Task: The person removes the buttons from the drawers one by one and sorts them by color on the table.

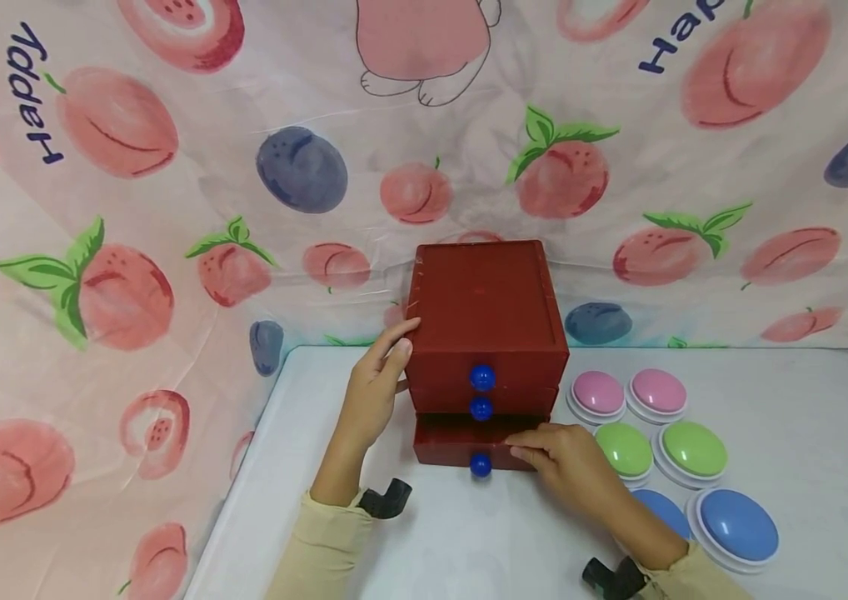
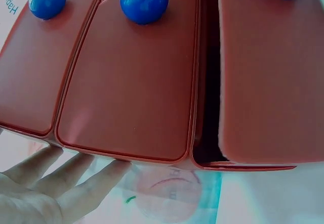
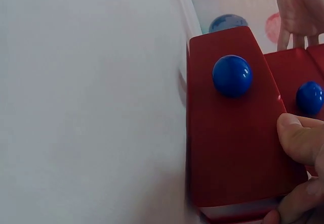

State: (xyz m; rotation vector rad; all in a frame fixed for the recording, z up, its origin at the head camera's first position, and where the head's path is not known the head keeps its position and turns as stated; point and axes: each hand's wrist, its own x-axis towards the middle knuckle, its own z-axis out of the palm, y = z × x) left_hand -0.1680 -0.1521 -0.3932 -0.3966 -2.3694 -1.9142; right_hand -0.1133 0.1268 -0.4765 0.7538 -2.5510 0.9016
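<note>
A dark red three-drawer cabinet [image 1: 486, 292] stands against the printed cloth, with a round blue knob on each drawer front. Its bottom drawer [image 1: 442, 442] is pulled partway out, leaving a dark gap above; the upper two are closed. My right hand [image 1: 570, 462] grips the right end of that drawer's front, thumb [image 3: 298, 140] on the face near the upper edge. Straight fingers of my left hand [image 1: 375, 387] rest along the cabinet's left side; in the left wrist view those fingers [image 2: 76, 178] reach under the side edge. The drawer's inside is mostly hidden.
To the right, dome-shaped push lights or buttons stand in pairs: pink [image 1: 659, 392], green [image 1: 694, 450] and blue [image 1: 739, 525]. My right forearm passes over the nearer left blue one [image 1: 661, 510]. The white table [image 1: 304, 400] meets the fruit-print cloth [image 1: 364, 333] behind the cabinet.
</note>
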